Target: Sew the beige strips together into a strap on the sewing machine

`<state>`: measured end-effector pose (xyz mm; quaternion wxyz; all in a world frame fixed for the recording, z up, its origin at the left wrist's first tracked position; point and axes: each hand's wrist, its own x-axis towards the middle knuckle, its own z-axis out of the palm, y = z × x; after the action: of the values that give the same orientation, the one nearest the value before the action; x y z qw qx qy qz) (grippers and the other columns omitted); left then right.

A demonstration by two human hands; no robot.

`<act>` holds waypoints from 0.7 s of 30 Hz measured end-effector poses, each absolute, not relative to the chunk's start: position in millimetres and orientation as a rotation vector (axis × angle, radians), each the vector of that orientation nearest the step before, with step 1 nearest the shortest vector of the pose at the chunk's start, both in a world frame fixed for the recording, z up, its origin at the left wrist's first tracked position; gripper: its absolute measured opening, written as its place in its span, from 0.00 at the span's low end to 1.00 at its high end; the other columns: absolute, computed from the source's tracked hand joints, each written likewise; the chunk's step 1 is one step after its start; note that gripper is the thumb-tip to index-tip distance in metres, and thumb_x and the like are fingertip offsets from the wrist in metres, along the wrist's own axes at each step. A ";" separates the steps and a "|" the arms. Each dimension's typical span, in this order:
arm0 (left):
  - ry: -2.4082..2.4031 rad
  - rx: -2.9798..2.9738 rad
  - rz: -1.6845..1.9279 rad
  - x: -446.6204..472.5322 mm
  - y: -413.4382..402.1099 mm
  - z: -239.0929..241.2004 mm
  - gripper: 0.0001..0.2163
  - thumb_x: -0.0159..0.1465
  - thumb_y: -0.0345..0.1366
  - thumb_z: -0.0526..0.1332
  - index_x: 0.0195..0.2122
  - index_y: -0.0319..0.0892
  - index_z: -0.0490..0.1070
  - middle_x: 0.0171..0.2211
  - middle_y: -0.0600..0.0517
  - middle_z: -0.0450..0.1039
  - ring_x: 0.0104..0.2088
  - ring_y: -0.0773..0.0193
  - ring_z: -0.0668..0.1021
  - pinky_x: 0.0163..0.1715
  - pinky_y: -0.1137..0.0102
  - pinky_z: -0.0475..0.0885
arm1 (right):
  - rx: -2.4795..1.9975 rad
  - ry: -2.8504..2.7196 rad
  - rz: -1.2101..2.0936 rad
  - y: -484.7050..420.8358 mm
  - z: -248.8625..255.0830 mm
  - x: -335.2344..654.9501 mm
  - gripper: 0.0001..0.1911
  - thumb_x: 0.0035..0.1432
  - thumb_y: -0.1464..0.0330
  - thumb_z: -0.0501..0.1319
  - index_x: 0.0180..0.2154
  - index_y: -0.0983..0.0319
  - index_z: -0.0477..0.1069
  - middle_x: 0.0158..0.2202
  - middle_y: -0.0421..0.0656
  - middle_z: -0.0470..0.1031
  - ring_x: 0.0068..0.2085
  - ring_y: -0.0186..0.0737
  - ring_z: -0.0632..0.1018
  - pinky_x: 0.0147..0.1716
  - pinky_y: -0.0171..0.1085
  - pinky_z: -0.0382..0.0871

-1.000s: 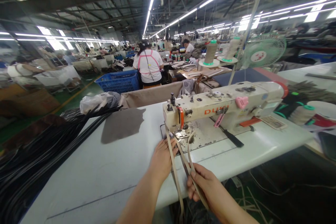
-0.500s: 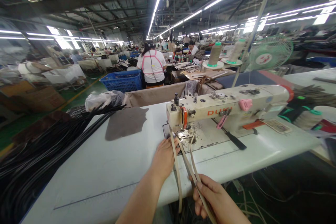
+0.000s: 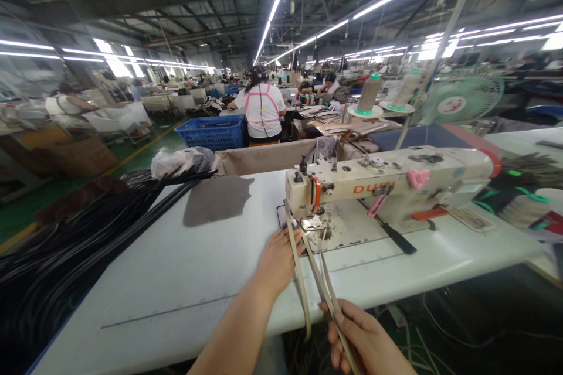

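My left hand [image 3: 280, 255] lies flat on the white table beside the needle area of a sewing machine [image 3: 387, 179]. Its fingers are stretched toward the presser foot [image 3: 311, 222], and one beige strip [image 3: 301, 281] hangs down across them. The fingertips partly hide behind this strip. At the table's front edge, my right hand [image 3: 358, 331] is closed round narrow beige strips [image 3: 317, 272] that run up to the needle area. One of these strips has a loose-looking upper end near the machine bed.
A brown-grey sheet [image 3: 216, 200] lies on the table's left, by a bundle of black cords [image 3: 88, 234]. A black-handled tool [image 3: 398, 238] rests near the machine. Behind stand a blue basket [image 3: 211, 133], a seated person [image 3: 264, 108], thread cones [image 3: 369, 94] and a fan [image 3: 466, 96].
The whole view has shifted a little, so the scene sits further right. Against the machine, both hands stay nearly where they were, and the right hand keeps hold of the strips.
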<state>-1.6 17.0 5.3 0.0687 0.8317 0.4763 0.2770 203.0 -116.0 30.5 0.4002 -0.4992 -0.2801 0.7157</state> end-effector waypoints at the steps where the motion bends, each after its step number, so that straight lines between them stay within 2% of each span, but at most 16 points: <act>1: 1.434 2.504 0.834 -1.4 17.0 6.0 0.15 0.75 0.36 0.55 0.60 0.43 0.73 0.61 0.44 0.76 0.63 0.49 0.76 0.65 0.46 0.70 | -1.269 -0.708 1.811 -116.8 31.0 203.0 0.28 0.46 0.49 0.75 0.42 0.63 0.80 0.23 0.38 0.77 0.19 0.33 0.78 0.17 0.28 0.64; 6: 1.442 2.490 0.861 0.2 16.6 7.9 0.15 0.75 0.37 0.57 0.59 0.43 0.74 0.61 0.44 0.76 0.63 0.50 0.76 0.65 0.49 0.70 | -1.299 -0.697 1.820 -121.7 32.2 203.0 0.33 0.38 0.45 0.77 0.39 0.62 0.81 0.22 0.38 0.77 0.18 0.33 0.77 0.16 0.28 0.64; 10: 1.458 2.457 0.888 0.5 17.2 7.4 0.15 0.75 0.37 0.57 0.59 0.44 0.75 0.60 0.44 0.77 0.62 0.51 0.77 0.64 0.51 0.70 | -1.301 -0.705 1.821 -125.0 33.2 204.3 0.32 0.37 0.46 0.78 0.38 0.61 0.81 0.21 0.38 0.77 0.18 0.32 0.77 0.16 0.28 0.62; 21: 1.463 2.495 0.830 -1.0 17.0 12.8 0.17 0.77 0.41 0.52 0.58 0.43 0.75 0.59 0.45 0.78 0.61 0.55 0.77 0.66 0.56 0.68 | -1.312 -0.736 1.799 -145.5 43.0 205.9 0.27 0.45 0.50 0.76 0.41 0.62 0.79 0.23 0.37 0.78 0.20 0.32 0.77 0.18 0.30 0.63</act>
<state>-1.0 17.0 12.8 0.0661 0.8274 0.4850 0.2753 205.9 -145.5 43.0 0.3878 -0.5155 -0.2893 0.7072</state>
